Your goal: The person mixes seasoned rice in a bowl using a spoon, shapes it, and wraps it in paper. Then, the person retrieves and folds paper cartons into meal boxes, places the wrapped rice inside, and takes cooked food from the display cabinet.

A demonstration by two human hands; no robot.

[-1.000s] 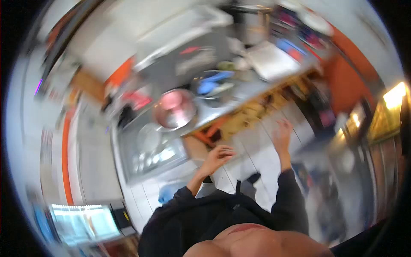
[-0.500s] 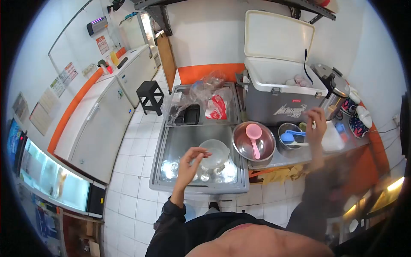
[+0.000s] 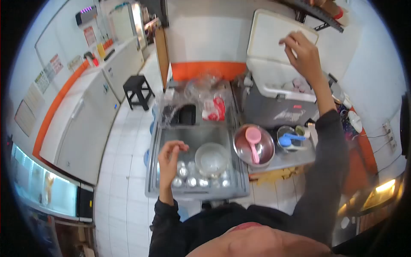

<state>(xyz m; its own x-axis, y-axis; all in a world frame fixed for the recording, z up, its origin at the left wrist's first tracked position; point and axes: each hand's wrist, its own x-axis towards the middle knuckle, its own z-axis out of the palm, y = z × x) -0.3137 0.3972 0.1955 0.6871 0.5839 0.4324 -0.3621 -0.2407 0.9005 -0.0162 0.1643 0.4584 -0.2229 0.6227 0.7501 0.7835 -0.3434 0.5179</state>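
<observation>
My left hand (image 3: 170, 160) hovers above the glass top of a chest freezer (image 3: 171, 139), fingers loosely bent and holding nothing I can see. Just right of it, a translucent plastic bowl (image 3: 211, 158) rests on the glass. My right hand (image 3: 302, 53) is raised in front of the open white lid (image 3: 269, 30) of a grey cooler box (image 3: 267, 109), its fingers apart with nothing in them. Pale pinkish bundles (image 3: 302, 84) lie inside the cooler. A pink ladle (image 3: 253, 136) sits in a steel bowl (image 3: 266, 157), beside a smaller steel pot with blue scoops (image 3: 293, 137).
Plastic bags (image 3: 203, 91) and a black tray (image 3: 187, 114) lie on the freezer's far half. A black stool (image 3: 138, 88) stands on the tiled floor to the left, near white chest freezers (image 3: 83, 124). A shelf (image 3: 319, 13) juts out at upper right.
My right hand has risen from near the steel pot to in front of the cooler lid. My left hand has shifted slightly left, away from the plastic bowl. The view has moved a little.
</observation>
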